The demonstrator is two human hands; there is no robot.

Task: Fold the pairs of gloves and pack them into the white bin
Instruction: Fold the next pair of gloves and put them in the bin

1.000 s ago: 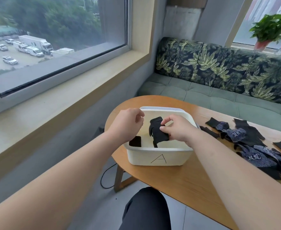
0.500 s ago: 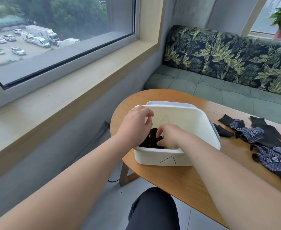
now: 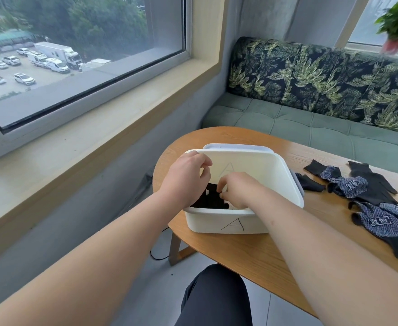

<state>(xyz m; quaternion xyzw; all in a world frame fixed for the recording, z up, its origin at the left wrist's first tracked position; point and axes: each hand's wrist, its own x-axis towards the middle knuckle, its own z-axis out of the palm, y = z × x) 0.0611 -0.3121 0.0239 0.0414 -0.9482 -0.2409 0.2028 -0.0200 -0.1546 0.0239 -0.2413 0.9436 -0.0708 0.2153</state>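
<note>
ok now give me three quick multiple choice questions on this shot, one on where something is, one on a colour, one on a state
1. Where do the loose gloves lie?
A. on the table, right of the white bin
B. on the sofa
C. on the windowsill

2. What colour is the folded glove inside the bin?
A. white
B. black
C. red

3. What is the right hand doing?
A. lying flat on the table
B. lifting the bin
C. pinching the folded glove inside the bin

Answers:
1 A: they are spread on the wood beside the bin's right wall.
2 B: black fabric shows against the white inner wall.
3 C: its curled fingers close on the glove's edge below the rim.
</note>
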